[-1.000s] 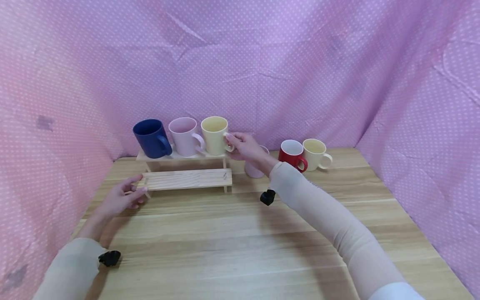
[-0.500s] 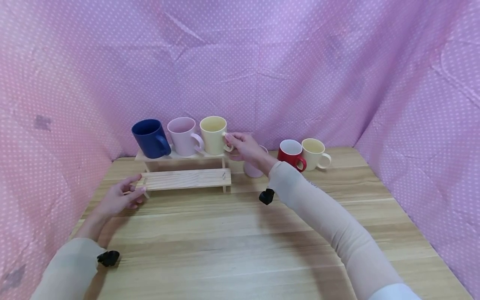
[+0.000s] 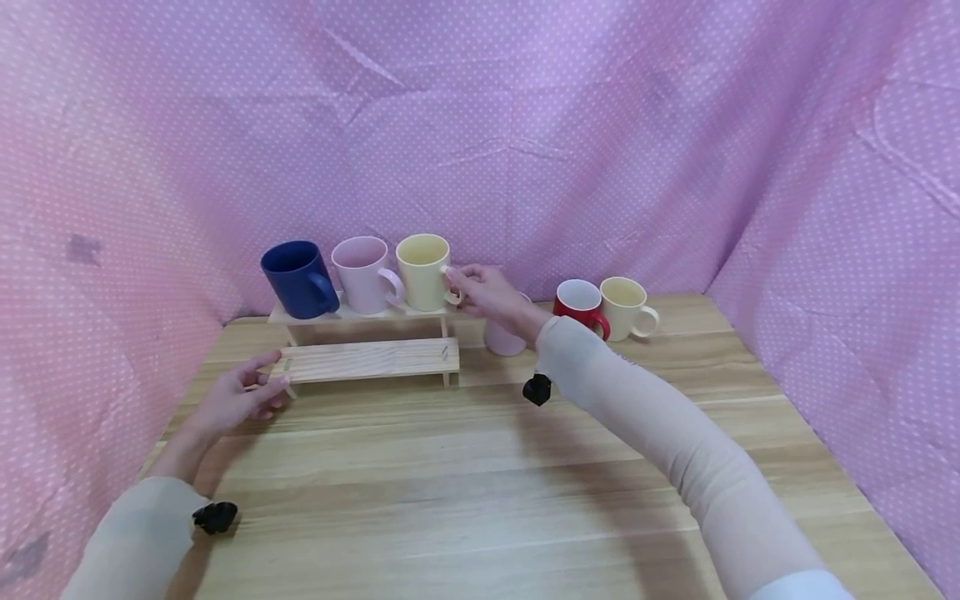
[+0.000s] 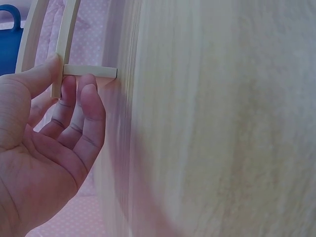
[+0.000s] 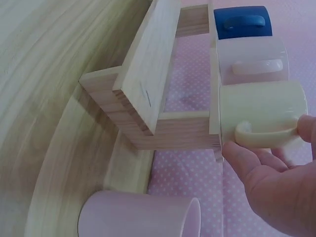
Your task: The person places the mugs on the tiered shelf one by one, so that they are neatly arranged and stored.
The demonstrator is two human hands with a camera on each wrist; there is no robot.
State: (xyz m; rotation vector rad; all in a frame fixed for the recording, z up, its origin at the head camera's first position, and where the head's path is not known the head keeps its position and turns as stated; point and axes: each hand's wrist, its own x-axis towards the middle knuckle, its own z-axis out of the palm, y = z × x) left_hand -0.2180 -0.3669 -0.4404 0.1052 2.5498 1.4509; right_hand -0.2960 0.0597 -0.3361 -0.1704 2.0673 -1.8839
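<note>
Right hand (image 3: 487,293): pinches cylindrical pale-yellow mug (image 3: 423,280) by handle (image 5: 266,140); left hand (image 3: 234,398): grips two-tier pale-wood rack (image 3: 371,359), left end, presumably for steadying.

1. In all three views, no text, label, brand or number can be read.
2. In the head view, a small dark marking (image 3: 625,359) is seen along the upper edge of the right sleeve (image 3: 663,442); it is too small to tell whether it is lettering.
3. On the wooden rack (image 5: 157,57), a thin dark line (image 5: 146,94) forms no recognisable letter or number.
</note>
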